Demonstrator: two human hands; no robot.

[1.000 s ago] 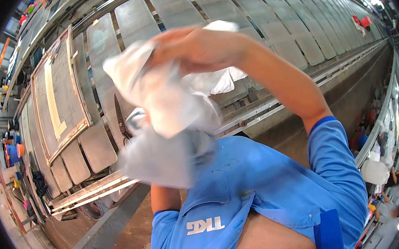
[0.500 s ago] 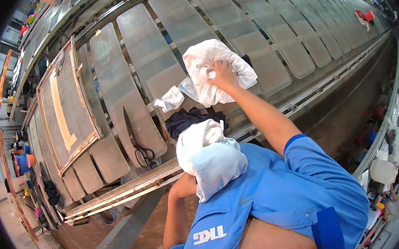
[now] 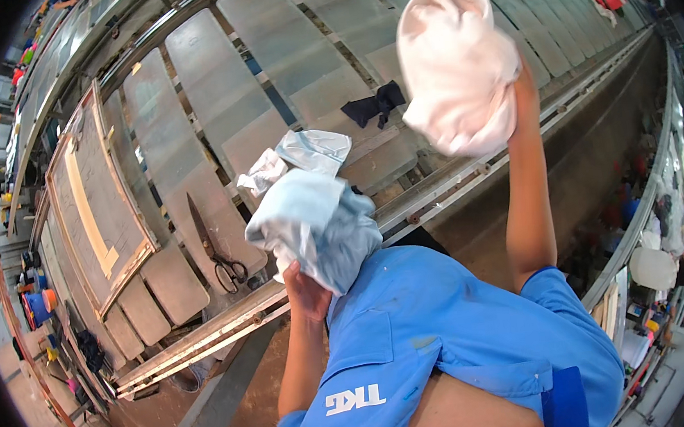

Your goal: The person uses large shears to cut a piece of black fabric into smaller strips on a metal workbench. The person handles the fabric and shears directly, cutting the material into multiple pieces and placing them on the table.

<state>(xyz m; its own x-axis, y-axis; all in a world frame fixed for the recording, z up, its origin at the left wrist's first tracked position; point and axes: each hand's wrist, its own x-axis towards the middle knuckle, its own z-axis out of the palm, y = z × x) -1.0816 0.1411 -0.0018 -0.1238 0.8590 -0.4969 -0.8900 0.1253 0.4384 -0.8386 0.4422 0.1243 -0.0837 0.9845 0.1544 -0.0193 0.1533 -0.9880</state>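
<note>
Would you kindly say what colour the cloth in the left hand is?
The cloth in the left hand is pale blue, seen in the head view.

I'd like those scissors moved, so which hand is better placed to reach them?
Probably the left hand: it's nearer the scissors, though a pale blue bundle of cloth is in its grip. The right hand is farther off, holding a white bundle.

Cloths [image 3: 319,150] on table [image 3: 200,66], scissors [image 3: 207,241] left, frame [image 3: 116,204] farther left
</note>
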